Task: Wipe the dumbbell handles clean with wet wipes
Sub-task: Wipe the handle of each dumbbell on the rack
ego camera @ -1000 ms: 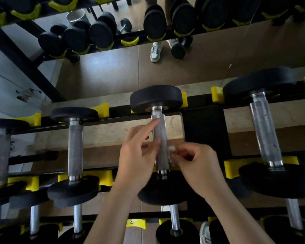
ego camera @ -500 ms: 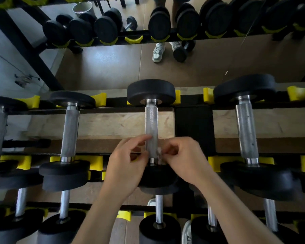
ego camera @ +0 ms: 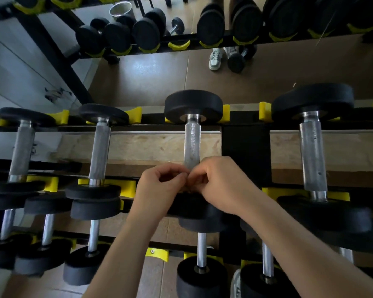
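Nothing readable in frame, no numbers, brands or labels.
- Black dumbbell heads [ego camera: 193, 106], middle row and the racks above and below: plain faces, no legible weight marks.
- Yellow cradles [ego camera: 135, 115] on the rack: blank.
- White panel [ego camera: 19, 67], upper left: dark marks on it are too blurred to read as characters.
- Shoe [ego camera: 215, 59], top centre: too small to make out any logo.
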### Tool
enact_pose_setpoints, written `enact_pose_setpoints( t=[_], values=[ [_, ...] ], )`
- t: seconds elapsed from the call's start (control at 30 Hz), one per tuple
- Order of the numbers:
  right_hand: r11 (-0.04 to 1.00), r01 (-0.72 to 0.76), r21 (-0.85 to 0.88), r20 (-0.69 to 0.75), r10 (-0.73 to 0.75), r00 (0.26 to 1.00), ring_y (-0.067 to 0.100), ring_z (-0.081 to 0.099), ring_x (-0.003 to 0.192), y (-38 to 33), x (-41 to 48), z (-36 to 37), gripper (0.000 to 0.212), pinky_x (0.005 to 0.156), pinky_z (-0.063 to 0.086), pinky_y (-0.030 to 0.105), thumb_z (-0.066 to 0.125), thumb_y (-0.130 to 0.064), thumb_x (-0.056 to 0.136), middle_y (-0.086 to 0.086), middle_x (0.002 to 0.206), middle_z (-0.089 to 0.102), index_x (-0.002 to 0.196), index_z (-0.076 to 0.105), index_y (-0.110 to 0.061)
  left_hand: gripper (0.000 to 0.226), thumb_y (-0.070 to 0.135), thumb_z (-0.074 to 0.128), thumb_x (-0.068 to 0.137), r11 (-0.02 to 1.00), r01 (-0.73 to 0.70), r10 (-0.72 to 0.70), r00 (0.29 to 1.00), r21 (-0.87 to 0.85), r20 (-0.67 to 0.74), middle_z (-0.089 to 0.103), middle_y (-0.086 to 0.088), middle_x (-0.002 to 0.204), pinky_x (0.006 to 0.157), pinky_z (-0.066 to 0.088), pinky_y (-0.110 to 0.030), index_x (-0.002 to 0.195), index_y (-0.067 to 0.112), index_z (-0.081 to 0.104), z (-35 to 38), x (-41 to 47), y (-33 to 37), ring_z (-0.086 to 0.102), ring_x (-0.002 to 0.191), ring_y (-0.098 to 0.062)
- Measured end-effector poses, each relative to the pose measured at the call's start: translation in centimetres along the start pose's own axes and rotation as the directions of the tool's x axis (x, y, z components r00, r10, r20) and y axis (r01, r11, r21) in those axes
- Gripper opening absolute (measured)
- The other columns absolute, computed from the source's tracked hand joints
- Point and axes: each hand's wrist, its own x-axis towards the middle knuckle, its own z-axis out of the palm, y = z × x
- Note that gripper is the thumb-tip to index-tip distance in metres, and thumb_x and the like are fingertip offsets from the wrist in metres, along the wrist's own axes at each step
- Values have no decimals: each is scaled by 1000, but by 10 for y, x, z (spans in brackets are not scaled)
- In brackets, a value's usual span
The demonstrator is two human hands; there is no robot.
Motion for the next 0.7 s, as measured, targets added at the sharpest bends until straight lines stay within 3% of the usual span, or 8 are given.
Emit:
enact_pose_setpoints(
  t=[0.1,0.17,0.3,0.37,0.47,0.53,0.6,0.7],
  values=[
    [970,180,-163,-145,-204,968,9,60,80,-3,6,6,11,71,54,26,68,-18,86,-8,89,63,92,72,-25,16,7,67,87,998,2,0,999,-64,35,74,1,85,80,55,-31,89,20,75,-9,0,-2,70,85,-15],
    [962,217,-162,-262,-254,931,6,58,75,0,12,5,4,69,52,25,69,-18,85,-8,84,61,87,72,-20,18,8,72,82,997,9,-3,996,-70,90,74,0,85,79,57,-31,91,22,74,-13,5,-4,71,85,-16],
    [980,201,-5,-513,-174,840,3,60,75,10,27,5,5,68,52,21,73,-14,80,-8,82,64,85,72,-15,12,21,81,74,981,-78,70,996,178,51,71,10,73,65,51,-16,74,27,71,-10,21,-4,66,70,-3],
    [983,167,76,-570,-94,816,3,61,80,11,28,7,10,72,52,19,71,-15,83,-8,89,64,92,72,-15,14,18,80,76,968,-152,147,988,199,41,69,13,69,61,47,-12,69,26,70,-10,33,0,64,66,0],
    [978,168,123,-549,-74,833,2,61,87,9,20,15,24,73,51,12,67,-23,83,-8,100,61,105,70,-15,20,8,78,74,970,-188,196,980,155,-33,66,5,62,60,52,-27,67,23,68,-10,52,3,63,61,-12],
    [976,197,98,-563,-108,819,1,62,86,9,19,19,21,72,51,11,70,-18,82,-6,98,63,102,72,-13,27,2,76,73,968,-205,217,973,148,-72,63,2,54,58,50,-30,67,25,65,-6,62,6,61,56,-18],
    [980,188,63,-631,-107,769,2,62,85,11,31,15,15,73,51,13,72,-10,82,-3,95,65,97,73,-11,27,6,77,76,964,-237,249,964,116,-94,61,3,51,56,50,-30,68,28,63,0,70,13,61,54,-20],
    [988,143,53,-757,-54,651,2,63,83,10,57,3,11,73,49,11,73,-7,83,-3,92,67,93,73,-10,20,17,77,79,942,-311,330,928,123,-175,67,8,62,65,57,-38,71,31,66,7,86,25,65,62,-12]
  ],
)
